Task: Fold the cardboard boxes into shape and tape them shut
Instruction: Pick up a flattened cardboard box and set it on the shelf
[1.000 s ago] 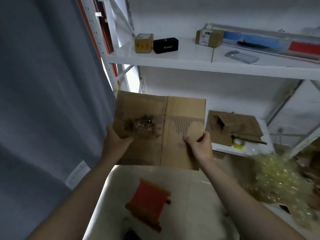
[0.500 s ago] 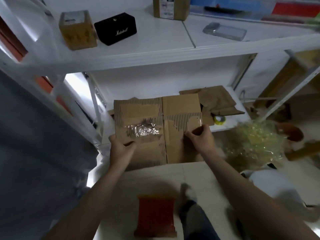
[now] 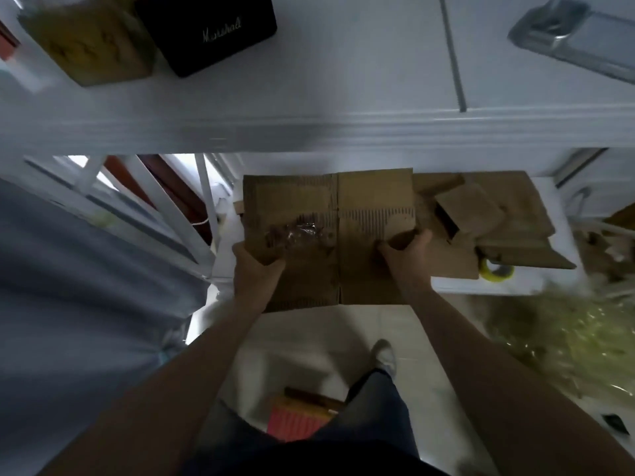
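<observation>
Both hands pinch the flattened cardboard box (image 3: 330, 235) (left hand (image 3: 256, 269), right hand (image 3: 405, 254)) at opposite sides, presumably for unfolding.

Dim light with a cool grey cast throughout. The brightest patch is the lit gap (image 3: 185, 161) behind the shelf uprights, left of centre, and the pale floor tiles (image 3: 309, 338) at lower centre catch some light. Below the upper shelf (image 3: 343, 132), the flattened cardboard box (image 3: 371, 194) sits in shade, muddy brown, and a patch of clear tape (image 3: 299, 231) on it gives small glints. Motion blur smears the whole frame, worst on the yellow-brown box (image 3: 92, 39) at upper left and the crumpled plastic wrap (image 3: 567, 341) at right, which sparkles faintly. The lettering on the Marshall speaker (image 3: 213, 29) is legible but soft. Wide-angle stretch bows the shelf edge and widens the forearms (image 3: 165, 389) toward the lower corners. The trousers (image 3: 360, 424) at bottom centre are near black.
</observation>
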`<move>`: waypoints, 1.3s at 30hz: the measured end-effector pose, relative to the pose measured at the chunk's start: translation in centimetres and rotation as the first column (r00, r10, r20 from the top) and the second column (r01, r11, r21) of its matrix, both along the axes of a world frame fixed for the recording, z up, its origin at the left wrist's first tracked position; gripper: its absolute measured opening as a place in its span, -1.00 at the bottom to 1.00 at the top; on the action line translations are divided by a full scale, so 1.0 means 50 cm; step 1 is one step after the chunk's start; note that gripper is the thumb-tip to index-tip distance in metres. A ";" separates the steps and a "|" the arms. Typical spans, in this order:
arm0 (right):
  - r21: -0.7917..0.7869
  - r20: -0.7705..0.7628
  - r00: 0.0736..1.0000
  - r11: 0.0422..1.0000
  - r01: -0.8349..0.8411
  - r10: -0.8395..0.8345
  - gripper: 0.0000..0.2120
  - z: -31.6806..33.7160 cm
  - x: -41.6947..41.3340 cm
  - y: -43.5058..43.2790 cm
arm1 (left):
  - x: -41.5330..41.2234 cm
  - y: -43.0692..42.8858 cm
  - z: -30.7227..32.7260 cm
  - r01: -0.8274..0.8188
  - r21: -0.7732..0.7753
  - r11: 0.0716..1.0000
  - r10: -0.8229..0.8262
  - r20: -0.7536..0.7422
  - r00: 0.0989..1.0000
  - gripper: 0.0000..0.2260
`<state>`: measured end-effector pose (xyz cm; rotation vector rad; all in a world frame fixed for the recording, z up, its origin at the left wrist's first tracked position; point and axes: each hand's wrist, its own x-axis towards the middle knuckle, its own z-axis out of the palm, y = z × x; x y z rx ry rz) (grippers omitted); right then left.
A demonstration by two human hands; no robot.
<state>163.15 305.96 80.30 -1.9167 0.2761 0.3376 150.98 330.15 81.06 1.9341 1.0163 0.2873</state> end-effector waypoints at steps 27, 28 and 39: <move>0.156 0.494 0.835 0.969 0.189 -0.242 -0.03 -0.631 -0.052 0.221 | 0.125 0.286 -0.678 0.238 0.115 0.964 -0.265 0.440 0.858 -0.53; 0.161 0.511 0.826 0.971 0.178 -0.237 -0.04 -0.615 -0.071 0.211 | 0.108 0.278 -0.661 0.256 0.122 0.959 -0.284 0.438 0.853 -0.55; 0.258 0.609 0.753 0.960 0.107 -0.248 -0.15 -0.560 -0.102 0.164 | 0.103 0.227 -0.587 0.324 -0.011 0.946 -0.287 0.439 0.851 -0.52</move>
